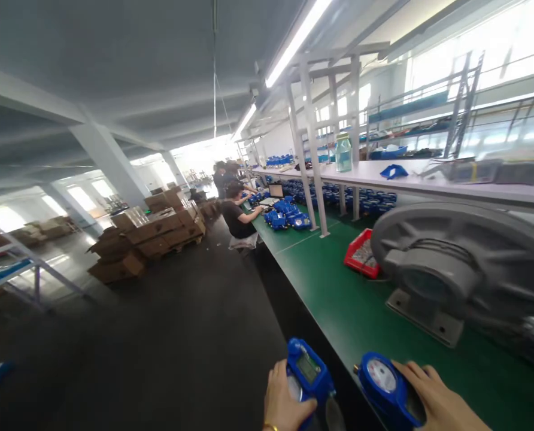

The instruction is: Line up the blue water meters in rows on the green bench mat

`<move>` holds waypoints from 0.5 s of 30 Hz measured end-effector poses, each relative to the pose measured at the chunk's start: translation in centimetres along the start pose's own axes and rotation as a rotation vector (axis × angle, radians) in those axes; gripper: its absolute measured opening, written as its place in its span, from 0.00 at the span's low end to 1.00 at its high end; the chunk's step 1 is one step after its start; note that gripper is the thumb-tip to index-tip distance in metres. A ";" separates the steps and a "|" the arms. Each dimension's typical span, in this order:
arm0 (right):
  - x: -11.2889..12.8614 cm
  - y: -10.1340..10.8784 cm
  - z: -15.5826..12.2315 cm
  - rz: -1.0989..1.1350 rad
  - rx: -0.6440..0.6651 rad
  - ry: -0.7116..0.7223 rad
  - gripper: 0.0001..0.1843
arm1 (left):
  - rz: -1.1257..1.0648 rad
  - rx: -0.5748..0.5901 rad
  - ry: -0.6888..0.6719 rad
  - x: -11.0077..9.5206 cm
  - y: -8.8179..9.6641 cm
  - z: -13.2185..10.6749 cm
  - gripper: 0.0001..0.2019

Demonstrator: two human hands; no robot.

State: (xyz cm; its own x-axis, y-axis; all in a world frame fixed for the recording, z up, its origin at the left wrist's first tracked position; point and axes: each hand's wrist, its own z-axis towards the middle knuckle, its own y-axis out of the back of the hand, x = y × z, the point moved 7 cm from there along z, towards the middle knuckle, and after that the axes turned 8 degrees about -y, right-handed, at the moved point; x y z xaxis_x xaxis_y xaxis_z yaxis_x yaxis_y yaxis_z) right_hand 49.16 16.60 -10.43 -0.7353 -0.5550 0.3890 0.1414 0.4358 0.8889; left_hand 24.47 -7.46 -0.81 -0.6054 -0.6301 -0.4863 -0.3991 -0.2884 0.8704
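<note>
My left hand (284, 400) is wrapped around a blue meter with a small grey display (309, 368), held in front of the bench's near edge. To the right of it, my right hand (433, 392) grips a blue water meter (381, 383) with a round white dial and a brass-coloured fitting on its left side. This second meter is at the edge of the green bench top (312, 275); whether it rests there I cannot tell. The lower parts of both meters are cut off or covered by my fingers.
A large grey round machine (437, 269) stands on the bench at right, beside a red bin (362, 254) of small parts. Farther along, several blue meters (287, 214) lie near a seated person (239, 215). Stacked cardboard boxes (159, 224) stand across the dark floor, left.
</note>
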 end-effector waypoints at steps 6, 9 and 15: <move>8.3 1.3 19.2 0.028 0.123 -0.018 0.58 | 0.081 0.049 -0.016 2.9 3.4 21.3 0.37; 14.1 5.2 27.1 0.024 0.088 0.072 0.58 | 0.150 0.046 -0.037 3.3 6.2 31.5 0.35; 24.4 9.8 40.8 -0.082 0.155 0.237 0.63 | 0.250 0.041 -0.053 4.4 9.8 50.9 0.33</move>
State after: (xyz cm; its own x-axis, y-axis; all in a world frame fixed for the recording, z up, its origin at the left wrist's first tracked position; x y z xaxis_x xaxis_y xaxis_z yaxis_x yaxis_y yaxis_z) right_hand 5.53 36.21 -2.13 -0.5619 -0.7352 0.3793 -0.0286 0.4755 0.8792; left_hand -17.13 23.65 1.67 -0.7234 -0.6395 -0.2605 -0.2592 -0.0981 0.9608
